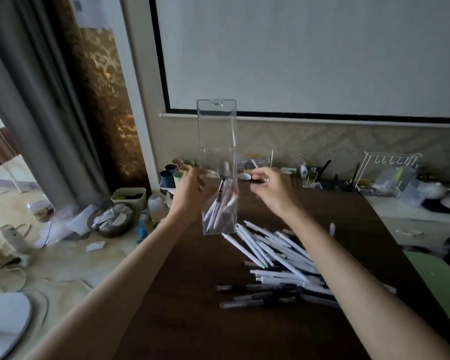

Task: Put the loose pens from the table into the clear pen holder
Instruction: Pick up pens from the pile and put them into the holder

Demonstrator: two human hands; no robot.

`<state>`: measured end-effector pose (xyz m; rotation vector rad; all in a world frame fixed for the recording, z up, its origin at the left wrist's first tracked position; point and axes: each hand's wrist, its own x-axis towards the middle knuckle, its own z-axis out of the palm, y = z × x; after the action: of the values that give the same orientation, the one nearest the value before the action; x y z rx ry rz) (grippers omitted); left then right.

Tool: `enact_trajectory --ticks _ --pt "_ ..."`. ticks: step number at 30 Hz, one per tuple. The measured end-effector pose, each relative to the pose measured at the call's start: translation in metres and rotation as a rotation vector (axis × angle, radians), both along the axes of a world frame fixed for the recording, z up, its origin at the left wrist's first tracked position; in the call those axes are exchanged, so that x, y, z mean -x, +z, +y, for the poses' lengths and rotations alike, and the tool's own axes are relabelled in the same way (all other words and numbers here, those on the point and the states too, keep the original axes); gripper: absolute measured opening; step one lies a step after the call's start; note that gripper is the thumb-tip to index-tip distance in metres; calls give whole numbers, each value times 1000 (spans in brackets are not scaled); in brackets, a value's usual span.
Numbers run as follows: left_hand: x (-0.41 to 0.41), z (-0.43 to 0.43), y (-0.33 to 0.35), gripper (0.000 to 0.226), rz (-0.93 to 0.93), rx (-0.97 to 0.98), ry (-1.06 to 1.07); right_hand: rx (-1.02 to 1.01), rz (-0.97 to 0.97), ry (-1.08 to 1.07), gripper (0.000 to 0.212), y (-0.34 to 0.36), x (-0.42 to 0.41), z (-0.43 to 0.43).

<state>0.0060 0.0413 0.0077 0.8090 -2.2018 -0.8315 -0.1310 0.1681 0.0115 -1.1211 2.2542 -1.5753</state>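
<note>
A tall clear pen holder (217,131) stands upright on the dark wooden table (192,294), with several white pens (222,203) leaning inside its lower part. My left hand (187,190) is at the holder's left side, fingers spread, touching or nearly touching its wall. My right hand (270,188) hovers just right of the holder with its fingers loosely curled and apart; nothing shows in it. A heap of loose white pens (273,253) lies on the table right of the holder. A few dark pens (257,294) lie nearer to me.
Coloured cups (170,175) stand behind the holder at the table's back. A white wire rack (385,172) and clutter sit on a cabinet at the right. Baskets (112,219) and papers lie on the floor to the left. A projection screen (309,53) hangs behind.
</note>
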Motion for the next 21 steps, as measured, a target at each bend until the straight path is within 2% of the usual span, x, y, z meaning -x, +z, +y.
enact_trajectory --ticks 2,4,6,9,12,14,17,19,21 --pt "-23 30 -37 35 -43 -4 -130 -206 79 100 23 -22 3 39" --pt "-41 56 -75 41 -166 -81 -281 -370 105 169 14 -48 0 74" --pt "-52 76 -107 49 -276 -104 -304 -408 129 138 12 -77 -4 99" --pt "-58 100 -130 65 -361 13 -199 -479 261 29 32 -112 -9 115" --pt "-58 110 -135 75 -469 111 -255 -492 311 -29 53 -117 -15 105" --pt "-58 110 -134 72 -506 137 -306 -499 323 -63 63 -113 -20 84" --pt "-62 101 -131 48 -460 98 -285 -632 342 -87 70 -108 -31 50" --pt "-67 92 -129 39 -450 71 -250 -729 345 -100 70 -109 -34 35" --pt "-72 80 -127 40 -475 31 -224 -781 314 -90 63 -109 -32 27"
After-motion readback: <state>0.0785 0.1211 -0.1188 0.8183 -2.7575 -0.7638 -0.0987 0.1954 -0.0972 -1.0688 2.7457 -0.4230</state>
